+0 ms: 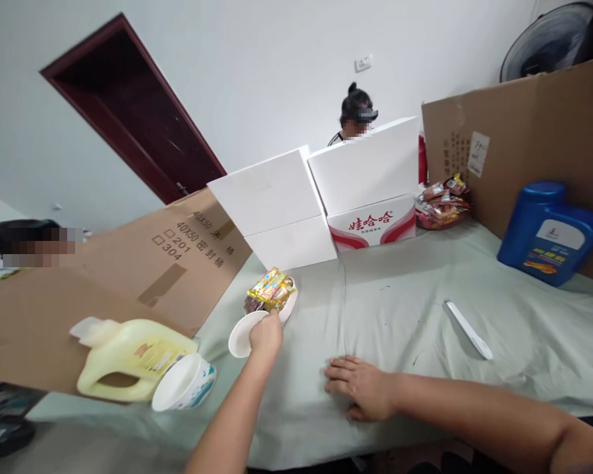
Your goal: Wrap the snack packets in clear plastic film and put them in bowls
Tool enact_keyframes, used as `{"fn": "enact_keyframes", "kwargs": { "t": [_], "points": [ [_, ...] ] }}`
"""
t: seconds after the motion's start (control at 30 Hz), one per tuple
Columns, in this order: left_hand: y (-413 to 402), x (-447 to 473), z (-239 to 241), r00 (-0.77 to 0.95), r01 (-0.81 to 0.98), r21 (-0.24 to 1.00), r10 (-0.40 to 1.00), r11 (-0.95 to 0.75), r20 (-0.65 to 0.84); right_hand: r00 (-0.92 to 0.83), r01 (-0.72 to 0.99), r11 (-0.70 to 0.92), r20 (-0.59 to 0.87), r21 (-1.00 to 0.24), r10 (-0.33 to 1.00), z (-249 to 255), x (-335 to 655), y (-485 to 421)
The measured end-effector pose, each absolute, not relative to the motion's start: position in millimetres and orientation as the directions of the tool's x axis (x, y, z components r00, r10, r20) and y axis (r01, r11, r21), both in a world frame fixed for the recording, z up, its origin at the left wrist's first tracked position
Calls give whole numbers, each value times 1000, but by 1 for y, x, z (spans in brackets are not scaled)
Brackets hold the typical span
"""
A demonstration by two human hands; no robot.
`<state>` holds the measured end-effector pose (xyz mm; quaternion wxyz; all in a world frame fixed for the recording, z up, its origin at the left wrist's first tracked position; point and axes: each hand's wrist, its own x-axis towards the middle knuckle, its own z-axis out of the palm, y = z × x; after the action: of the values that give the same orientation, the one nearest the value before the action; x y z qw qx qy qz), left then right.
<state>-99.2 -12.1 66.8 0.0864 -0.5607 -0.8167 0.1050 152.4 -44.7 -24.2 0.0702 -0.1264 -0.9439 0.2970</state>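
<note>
My left hand [267,334] is closed on the rim of a small white bowl [240,337], which is tilted with its mouth toward me. Just beyond it, wrapped snacks [271,287] in yellow packaging lie in a white dish [291,304]; my fingers come close to them, and I cannot tell whether they touch. My right hand [360,387] lies flat on the pale green cloth [375,322], fingers spread and holding nothing.
At left, a yellow detergent jug [138,355] stands beside a patterned paper bowl [185,383]. White boxes [281,204] and cardboard panels [178,257] line the back. A white stick-like object [468,329], blue jug [548,234] and basket of snacks [442,204] are right. Two people sit behind.
</note>
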Motion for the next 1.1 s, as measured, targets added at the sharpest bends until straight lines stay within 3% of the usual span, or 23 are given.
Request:
{"fn": "enact_keyframes", "kwargs": {
  "t": [0.1,0.2,0.33,0.53,0.63,0.73,0.8,0.87,0.93,1.0,1.1],
  "points": [
    [-16,-62,74,-210,946,-245,977,214,40,-944,141,769,150,-623,295,-28,172,-49],
    [-3,-18,78,80,983,-167,997,-79,0,-922,123,769,215,-627,323,-31,174,-49],
    [46,39,68,474,878,4,871,-479,128,-922,104,785,238,-610,307,-33,172,-50],
    [113,92,41,555,818,61,812,-572,183,-933,88,763,215,-641,288,-28,178,-47],
    [115,92,34,537,816,47,784,-576,311,-927,99,742,210,-663,311,-28,179,-47],
    [101,65,36,429,878,-2,784,-479,448,-925,116,724,191,-679,328,-28,177,-49],
    [90,31,44,267,955,-19,826,-297,497,-927,123,718,180,-685,330,-28,177,-49],
    [81,-17,59,5,999,41,843,-32,537,-928,128,715,172,-687,331,-28,177,-49],
    [75,-73,78,-316,945,251,769,208,555,-929,131,716,168,-686,331,-27,177,-49],
    [70,-126,94,-679,705,618,583,347,447,-929,134,722,167,-679,329,-27,177,-49],
    [61,-182,100,-821,502,763,502,407,272,-929,144,733,165,-664,332,-28,176,-50]
  ]
}}
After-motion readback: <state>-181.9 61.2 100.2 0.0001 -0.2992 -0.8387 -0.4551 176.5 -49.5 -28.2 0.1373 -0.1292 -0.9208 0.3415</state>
